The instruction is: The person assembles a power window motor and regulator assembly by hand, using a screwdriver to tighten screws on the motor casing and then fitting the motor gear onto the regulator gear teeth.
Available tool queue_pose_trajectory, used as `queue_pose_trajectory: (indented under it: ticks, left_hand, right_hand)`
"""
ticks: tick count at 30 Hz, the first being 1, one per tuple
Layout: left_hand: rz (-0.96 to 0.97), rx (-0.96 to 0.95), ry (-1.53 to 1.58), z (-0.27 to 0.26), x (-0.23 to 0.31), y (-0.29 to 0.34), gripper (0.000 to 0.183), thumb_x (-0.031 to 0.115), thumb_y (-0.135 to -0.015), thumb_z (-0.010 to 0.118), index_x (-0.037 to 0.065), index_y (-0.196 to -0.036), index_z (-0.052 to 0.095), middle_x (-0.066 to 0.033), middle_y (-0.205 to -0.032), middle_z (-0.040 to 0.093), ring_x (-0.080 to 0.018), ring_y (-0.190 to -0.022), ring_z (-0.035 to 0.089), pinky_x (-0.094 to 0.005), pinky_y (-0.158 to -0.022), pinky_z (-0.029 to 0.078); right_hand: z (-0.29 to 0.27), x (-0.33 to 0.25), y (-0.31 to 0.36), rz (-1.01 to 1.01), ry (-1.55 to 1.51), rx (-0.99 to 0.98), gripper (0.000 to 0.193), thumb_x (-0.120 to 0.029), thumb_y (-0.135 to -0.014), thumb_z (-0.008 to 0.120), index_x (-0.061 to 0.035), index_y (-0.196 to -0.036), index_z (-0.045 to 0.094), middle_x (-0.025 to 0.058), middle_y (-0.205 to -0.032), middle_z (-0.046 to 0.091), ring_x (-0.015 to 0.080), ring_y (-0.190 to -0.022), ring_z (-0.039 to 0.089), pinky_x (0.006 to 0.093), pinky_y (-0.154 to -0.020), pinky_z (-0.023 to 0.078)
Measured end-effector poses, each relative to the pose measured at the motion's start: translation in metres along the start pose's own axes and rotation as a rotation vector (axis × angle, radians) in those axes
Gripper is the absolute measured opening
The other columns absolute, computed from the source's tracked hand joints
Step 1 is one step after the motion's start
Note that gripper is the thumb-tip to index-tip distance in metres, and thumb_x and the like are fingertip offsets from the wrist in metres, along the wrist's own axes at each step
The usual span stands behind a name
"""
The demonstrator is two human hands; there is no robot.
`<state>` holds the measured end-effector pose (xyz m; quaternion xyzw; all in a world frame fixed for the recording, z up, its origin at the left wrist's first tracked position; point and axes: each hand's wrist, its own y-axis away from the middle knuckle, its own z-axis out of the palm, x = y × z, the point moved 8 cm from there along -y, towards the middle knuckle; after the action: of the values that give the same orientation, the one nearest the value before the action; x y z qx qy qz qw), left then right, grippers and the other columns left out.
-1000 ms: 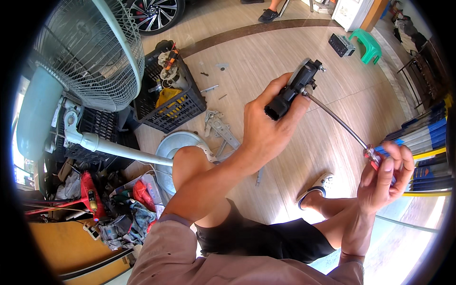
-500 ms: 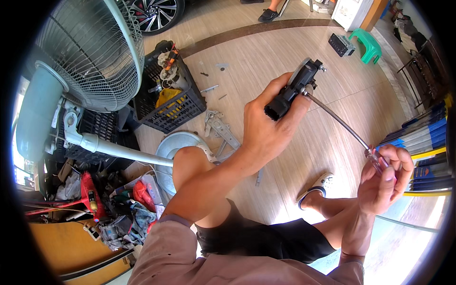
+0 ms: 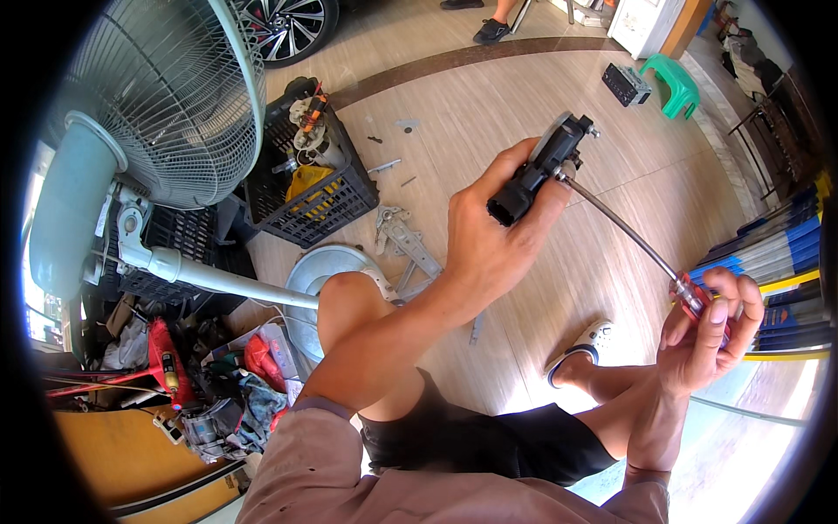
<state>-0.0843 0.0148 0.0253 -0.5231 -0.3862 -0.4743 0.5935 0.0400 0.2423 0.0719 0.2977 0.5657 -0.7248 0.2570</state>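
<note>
My left hand [image 3: 489, 236] is wrapped round a black plastic part [image 3: 532, 179] with an open connector socket at its near end and a metal stud at the far end. A screwdriver [image 3: 624, 227] slants up from my right hand [image 3: 694, 358], its long metal shaft reaching the right side of the part by my left thumb. Whether the tip sits in a screw is too small to tell. The fingers of my right hand are closed on the clear red handle, partly hiding it.
At left stand a large fan [image 3: 166, 105] and a black crate [image 3: 323, 218] of parts. A metal bracket [image 3: 406, 240] lies on the floor near the fan base [image 3: 305, 279]. A green stool [image 3: 672, 86] and a boxy metal unit [image 3: 626, 85] are at far right. A person's shoe [image 3: 491, 32] shows at the top.
The screwdriver handle has turned in my right hand, whose fingers have shifted slightly. My left hand and the black part have moved very little.
</note>
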Motion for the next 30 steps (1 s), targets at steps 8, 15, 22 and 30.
queue_pose_trajectory:
  ticks: [8,15,22,30]
  left_hand:
    - [-0.03,-0.005,0.006,-0.002,-0.002,0.0,0.038,0.016,-0.089,0.071,0.0,-0.122,0.064,-0.0004,-0.08,0.066,-0.0036,-0.07,0.055,-0.0207,-0.063,0.046]
    - [-0.031,-0.004,0.015,0.0,0.0,0.001,0.037,0.014,-0.089,0.071,-0.001,-0.122,0.064,-0.0001,-0.081,0.066,-0.0029,-0.071,0.055,-0.0203,-0.063,0.046]
    - [0.023,-0.005,0.012,0.002,0.001,0.0,0.037,0.015,-0.089,0.071,-0.001,-0.122,0.063,0.0003,-0.081,0.065,-0.003,-0.071,0.055,-0.0203,-0.063,0.046]
    - [0.002,0.018,0.015,-0.001,0.0,-0.001,0.037,0.013,-0.089,0.07,-0.002,-0.121,0.063,0.0011,-0.079,0.063,-0.0035,-0.071,0.054,-0.0201,-0.063,0.046]
  right_hand:
    - [-0.012,-0.002,0.002,-0.047,0.074,0.011,0.035,-0.019,-0.098,0.059,0.0004,-0.125,0.049,0.0211,-0.115,0.061,0.0109,-0.047,0.052,0.0275,-0.06,0.055]
    - [-0.007,-0.012,0.0,-0.208,0.166,0.049,0.034,-0.015,-0.101,0.049,0.0059,-0.128,0.048,0.0278,-0.119,0.059,0.0138,-0.048,0.051,0.0248,-0.073,0.053]
    - [-0.004,-0.006,0.0,-0.121,0.069,-0.02,0.033,-0.01,-0.098,0.054,0.005,-0.127,0.048,0.0251,-0.117,0.06,0.0138,-0.054,0.055,0.0242,-0.057,0.05]
    - [0.009,-0.009,-0.001,-0.149,0.169,-0.085,0.04,-0.007,-0.094,0.061,-0.0013,-0.132,0.049,0.0186,-0.116,0.062,0.0179,-0.076,0.058,0.026,-0.057,0.048]
